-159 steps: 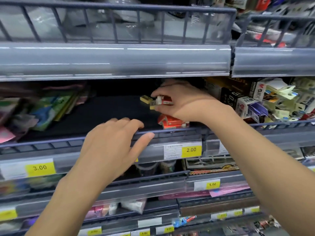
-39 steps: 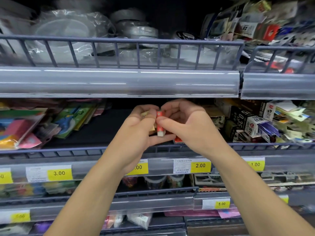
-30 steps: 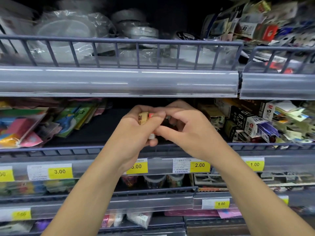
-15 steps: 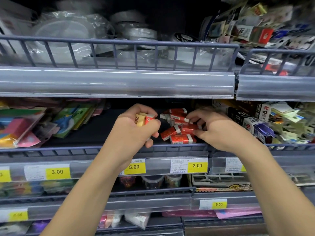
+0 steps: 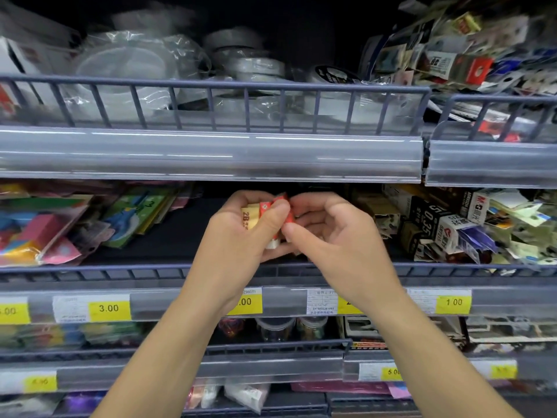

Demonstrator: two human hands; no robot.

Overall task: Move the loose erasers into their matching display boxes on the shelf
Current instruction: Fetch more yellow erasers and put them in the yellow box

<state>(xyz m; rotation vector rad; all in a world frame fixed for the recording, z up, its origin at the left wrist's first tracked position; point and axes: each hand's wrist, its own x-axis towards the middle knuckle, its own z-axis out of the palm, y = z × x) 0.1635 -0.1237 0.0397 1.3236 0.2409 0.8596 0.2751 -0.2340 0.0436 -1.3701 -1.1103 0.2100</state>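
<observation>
Currently you are gathering: your left hand (image 5: 241, 233) is clamping a yellow 2B eraser (image 5: 249, 218) and red erasers (image 5: 272, 206) above the shelf rail (image 5: 120, 271), right hand (image 5: 328, 233) fingers pinching one red eraser (image 5: 288, 217) into the bundle; next, probably sorting these into matching boxes, none identifiable in view

head cam, facing shelf (image 5: 211, 155) front, close, angled slightly down.

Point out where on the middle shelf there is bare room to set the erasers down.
A dark bare patch of shelf floor lies between the colourful packets at left and the left hand, behind the front rail. To the right of the right hand, the boxes and packets crowd the shelf. The hands hide the floor behind them.
</observation>
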